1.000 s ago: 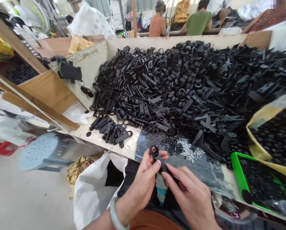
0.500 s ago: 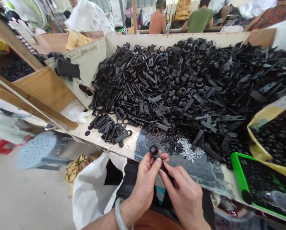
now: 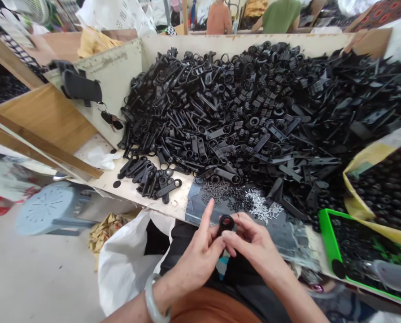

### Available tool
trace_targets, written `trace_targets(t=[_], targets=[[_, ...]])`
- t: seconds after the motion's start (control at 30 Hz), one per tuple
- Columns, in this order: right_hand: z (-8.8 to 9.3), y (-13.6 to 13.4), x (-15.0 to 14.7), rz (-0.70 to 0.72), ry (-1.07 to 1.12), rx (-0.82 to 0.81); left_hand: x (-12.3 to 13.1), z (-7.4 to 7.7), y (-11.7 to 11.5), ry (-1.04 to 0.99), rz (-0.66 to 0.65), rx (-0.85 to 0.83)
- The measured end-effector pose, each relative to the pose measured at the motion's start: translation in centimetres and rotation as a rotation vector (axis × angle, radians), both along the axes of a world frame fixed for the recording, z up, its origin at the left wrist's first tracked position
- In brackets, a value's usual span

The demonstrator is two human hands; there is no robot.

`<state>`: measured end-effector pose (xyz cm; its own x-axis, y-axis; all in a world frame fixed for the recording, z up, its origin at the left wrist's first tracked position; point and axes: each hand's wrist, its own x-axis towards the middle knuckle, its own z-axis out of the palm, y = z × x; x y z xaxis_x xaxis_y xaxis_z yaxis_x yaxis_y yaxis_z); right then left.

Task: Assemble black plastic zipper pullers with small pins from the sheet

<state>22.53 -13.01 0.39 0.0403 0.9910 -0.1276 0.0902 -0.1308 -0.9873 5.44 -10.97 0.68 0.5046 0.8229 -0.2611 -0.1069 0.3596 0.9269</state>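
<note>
A small black plastic part with a ring end [image 3: 226, 223] sits between both my hands, just in front of the table edge. My left hand [image 3: 200, 251] pinches it with thumb and middle fingers while the index finger points up. My right hand [image 3: 254, 244] closes its fingertips on the same part from the right. A pale bangle [image 3: 150, 301] circles my left wrist. Just beyond lie small piles of dark and silvery pins [image 3: 250, 202] on a shiny sheet.
A big heap of black plastic parts [image 3: 254, 112] fills the walled table. A green tray [image 3: 324, 233] and yellow bag [image 3: 365, 161] of black pieces stand right. A white sack [image 3: 126, 264] hangs below the edge; a grey stool [image 3: 45, 211] stands left. People sit at the back.
Both hands shifted slightly right and turned the part so its ring faces up. My left index finger has lifted off and now points upward. The view tilted down.
</note>
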Motion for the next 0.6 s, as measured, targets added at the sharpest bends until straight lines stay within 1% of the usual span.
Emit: trace_targets(t=[0.07,0.13,0.17,0.27,0.37,0.47,0.53,0.6], targets=[[0.1,0.3,0.0,0.128,0.172,-0.091,-0.9,0.9,0.0,0.086,-0.132,0.075],[0.1,0.1,-0.3,0.171,0.229,-0.119,-1.8,1.6,0.0,0.156,-0.228,0.154],[0.1,-0.1,-0.5,0.174,0.212,-0.112,-2.1,1.8,0.0,0.182,-0.234,0.196],[-0.1,-0.5,-1.3,0.096,0.061,-0.048,-2.4,1.6,-0.4,0.252,-0.137,0.3],[-0.4,-0.6,-1.7,-0.004,-0.076,0.057,-1.8,0.8,-0.6,0.301,-0.077,0.282],[-0.4,-0.3,-1.3,-0.028,-0.105,0.194,-1.0,0.5,-0.4,0.218,-0.02,0.223],[-0.3,-0.2,-0.9,-0.037,-0.102,0.273,-0.7,0.7,-0.3,0.143,0.006,0.219],[0.0,-0.1,-0.8,-0.052,-0.098,0.32,-0.4,1.0,-0.4,0.111,0.028,0.227]])
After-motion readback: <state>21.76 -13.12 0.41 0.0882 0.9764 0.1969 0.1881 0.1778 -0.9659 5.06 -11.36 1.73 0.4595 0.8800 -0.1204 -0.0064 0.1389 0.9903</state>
